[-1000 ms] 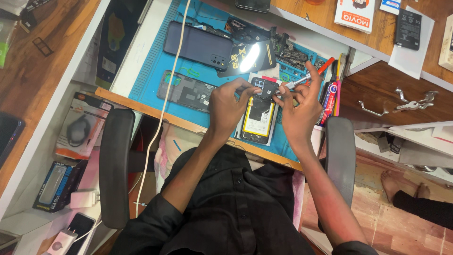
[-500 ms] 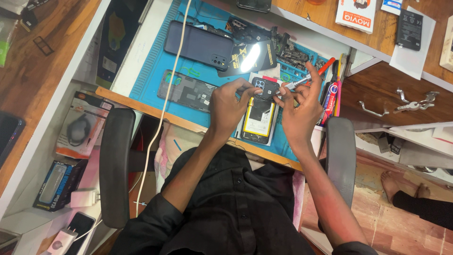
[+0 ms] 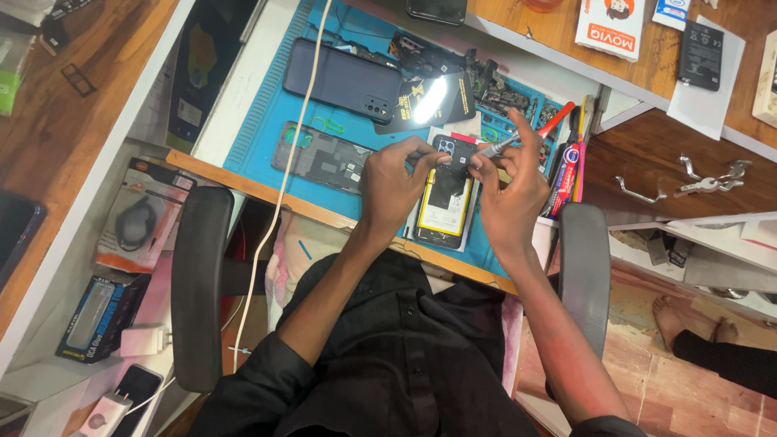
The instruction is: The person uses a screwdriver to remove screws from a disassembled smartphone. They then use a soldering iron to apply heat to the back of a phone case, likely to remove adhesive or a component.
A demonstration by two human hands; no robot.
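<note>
An opened phone (image 3: 444,197) with a yellow battery lies on the blue work mat (image 3: 259,121) at the desk's front edge. My left hand (image 3: 394,188) rests on the phone's upper left side, fingertips at its camera end. My right hand (image 3: 508,193) holds a thin grey screwdriver (image 3: 495,146), its tip down at the phone's top right corner. A dark back cover (image 3: 343,79) and a phone frame (image 3: 323,157) lie to the left on the mat.
A white cable (image 3: 285,170) runs down across the mat. Red and pink tools (image 3: 564,166) stand at the mat's right edge. A small lamp (image 3: 430,99) glows behind the phone. Chair armrests (image 3: 201,283) flank me. Another person's foot (image 3: 678,320) is at right.
Both hands stay on the phone's top end. The screwdriver tip has shifted only slightly.
</note>
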